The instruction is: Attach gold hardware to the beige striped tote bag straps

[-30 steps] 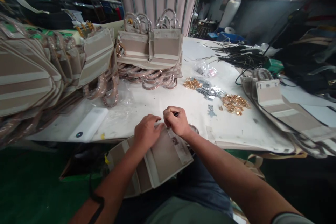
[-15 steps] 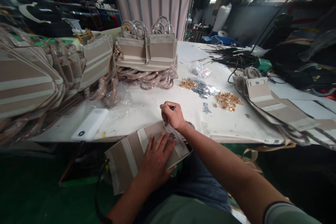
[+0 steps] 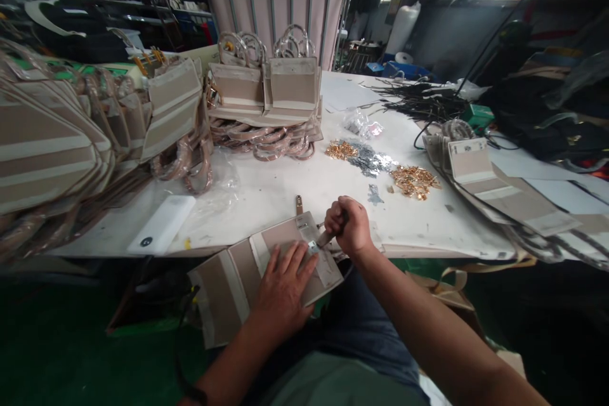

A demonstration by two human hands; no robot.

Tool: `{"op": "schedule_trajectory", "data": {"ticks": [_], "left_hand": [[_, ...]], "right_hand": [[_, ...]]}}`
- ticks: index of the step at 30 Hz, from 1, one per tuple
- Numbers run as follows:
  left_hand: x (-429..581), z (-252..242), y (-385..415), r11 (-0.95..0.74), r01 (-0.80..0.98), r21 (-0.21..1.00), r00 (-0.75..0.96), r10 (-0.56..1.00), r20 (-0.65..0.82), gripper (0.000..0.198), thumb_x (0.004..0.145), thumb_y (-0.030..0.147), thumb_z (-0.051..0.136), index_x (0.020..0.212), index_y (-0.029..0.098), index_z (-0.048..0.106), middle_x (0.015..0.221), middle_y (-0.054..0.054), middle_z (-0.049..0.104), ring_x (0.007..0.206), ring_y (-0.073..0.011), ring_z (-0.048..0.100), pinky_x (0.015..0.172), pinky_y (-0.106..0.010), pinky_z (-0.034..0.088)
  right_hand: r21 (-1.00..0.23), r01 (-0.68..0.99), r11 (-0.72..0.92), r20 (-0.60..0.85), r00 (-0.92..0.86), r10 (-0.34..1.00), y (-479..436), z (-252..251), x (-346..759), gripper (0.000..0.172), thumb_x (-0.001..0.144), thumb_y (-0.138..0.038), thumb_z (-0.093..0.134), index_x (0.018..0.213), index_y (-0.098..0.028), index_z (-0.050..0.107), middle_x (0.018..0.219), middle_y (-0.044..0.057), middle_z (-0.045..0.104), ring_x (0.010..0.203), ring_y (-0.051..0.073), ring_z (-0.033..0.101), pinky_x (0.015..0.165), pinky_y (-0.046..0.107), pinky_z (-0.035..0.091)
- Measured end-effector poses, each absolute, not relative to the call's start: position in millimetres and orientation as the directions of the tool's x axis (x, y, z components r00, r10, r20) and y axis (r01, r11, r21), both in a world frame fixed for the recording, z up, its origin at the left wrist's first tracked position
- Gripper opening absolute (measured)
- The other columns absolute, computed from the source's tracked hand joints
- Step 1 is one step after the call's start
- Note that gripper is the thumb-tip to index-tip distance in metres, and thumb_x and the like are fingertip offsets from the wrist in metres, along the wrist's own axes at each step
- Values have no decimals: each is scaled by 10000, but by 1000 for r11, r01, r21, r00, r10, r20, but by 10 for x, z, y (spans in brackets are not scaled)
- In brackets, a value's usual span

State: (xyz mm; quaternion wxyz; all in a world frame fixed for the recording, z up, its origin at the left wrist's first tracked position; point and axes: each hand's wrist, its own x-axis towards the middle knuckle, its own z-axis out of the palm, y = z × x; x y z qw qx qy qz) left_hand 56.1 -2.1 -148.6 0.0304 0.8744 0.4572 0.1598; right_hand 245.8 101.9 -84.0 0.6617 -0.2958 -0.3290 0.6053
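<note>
A beige bag panel (image 3: 247, 250) with pale strips lies tilted over the table's front edge and my lap. My left hand (image 3: 285, 279) rests flat on it with the fingers spread, pressing it down. My right hand (image 3: 349, 225) is closed in a fist around a slim hand tool (image 3: 325, 239); most of the tool is hidden in the fist. Its tip meets the panel beside a small silver metal plate (image 3: 313, 246), close to my left fingertips. Another small metal fitting sits higher on the panel. A gold-coloured strap fitting (image 3: 299, 205) sticks out past the panel's far edge.
Beige bag pieces with wrapped handles (image 3: 290, 92) are stacked at the back and left. Gold fittings (image 3: 415, 182) and silver plates (image 3: 368, 160) lie in heaps on the white table. More bag pieces (image 3: 495, 184) lie right, a white box (image 3: 162, 225) left.
My right hand has moved right and slightly toward me, bringing the tool's tip beside the silver plate and uncovering the panel's far corner and the gold fitting. My left hand stays in place.
</note>
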Motion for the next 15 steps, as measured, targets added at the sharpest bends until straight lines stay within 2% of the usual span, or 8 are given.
{"op": "schedule_trajectory", "data": {"ticks": [9, 15], "left_hand": [[558, -1421, -20, -568, 788, 239, 545, 823, 160, 851, 942, 615, 691, 1667, 249, 434, 1770, -129, 369, 1651, -353, 287, 1370, -632, 130], [564, -1402, -3, -567, 783, 255, 547, 823, 152, 871, 914, 604, 718, 1657, 237, 448, 1762, -129, 386, 1648, -366, 292, 1369, -642, 143]], "right_hand": [[-676, -733, -78, -180, 62, 982, 1189, -915, 2494, 378, 760, -414, 736, 667, -245, 411, 563, -100, 258, 455, 100, 259, 406, 210, 338], [-694, -714, -87, -190, 65, 980, 1252, -935, 2438, 370, 759, -429, 721, 672, -246, 411, 572, -106, 230, 450, 97, 235, 395, 209, 297]]}}
